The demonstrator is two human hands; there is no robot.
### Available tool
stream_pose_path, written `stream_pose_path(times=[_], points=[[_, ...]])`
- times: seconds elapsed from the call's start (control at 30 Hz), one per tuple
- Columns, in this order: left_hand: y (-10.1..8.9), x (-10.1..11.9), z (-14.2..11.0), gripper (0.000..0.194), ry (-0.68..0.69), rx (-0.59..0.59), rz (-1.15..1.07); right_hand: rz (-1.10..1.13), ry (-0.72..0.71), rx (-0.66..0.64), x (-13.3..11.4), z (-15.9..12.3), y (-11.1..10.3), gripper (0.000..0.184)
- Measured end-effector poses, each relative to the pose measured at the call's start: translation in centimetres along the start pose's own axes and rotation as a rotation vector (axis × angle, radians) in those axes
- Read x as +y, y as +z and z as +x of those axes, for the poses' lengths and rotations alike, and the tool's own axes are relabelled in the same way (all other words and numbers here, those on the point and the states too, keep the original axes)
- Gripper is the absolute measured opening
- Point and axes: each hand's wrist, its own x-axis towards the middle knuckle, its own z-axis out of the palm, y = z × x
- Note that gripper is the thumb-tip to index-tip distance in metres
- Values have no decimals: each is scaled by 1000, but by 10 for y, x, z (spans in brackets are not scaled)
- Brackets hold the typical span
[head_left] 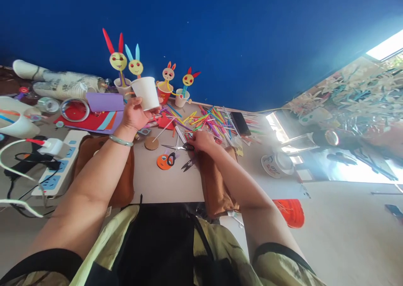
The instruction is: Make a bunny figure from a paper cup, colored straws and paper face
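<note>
A plain white paper cup is in my left hand, raised above the back of the table and gripped low on its side. My right hand is down at the tabletop, its fingers curled among scattered paper strips. Whatever those fingers hold, if anything, is hidden. Just left of them lie black-handled scissors, with one handle loop close to the fingertips. Small black thread snips lie below that hand. An orange paper disc with an eye drawn on it is partly under the scissors.
Several rabbit-faced paper figures stand in cups along the blue wall. Colourful strips and a black phone lie behind my right hand. A power strip with cables is at left. Brown cushions lie under both forearms.
</note>
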Motion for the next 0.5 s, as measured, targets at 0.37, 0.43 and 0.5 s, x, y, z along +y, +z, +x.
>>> stream_pose_path(times=[0.37,0.43,0.5], points=[[-3,-8,2,65,-68,-68,-5,692,-116,320,4,10,-11,21],[-3,-10,1,68,-80,-80,-10,1105,-168,327,-1,9,-13,34],[-4,-13,0,72,-87,-97,-1,1356,-196,288,-9,8,-15,46]])
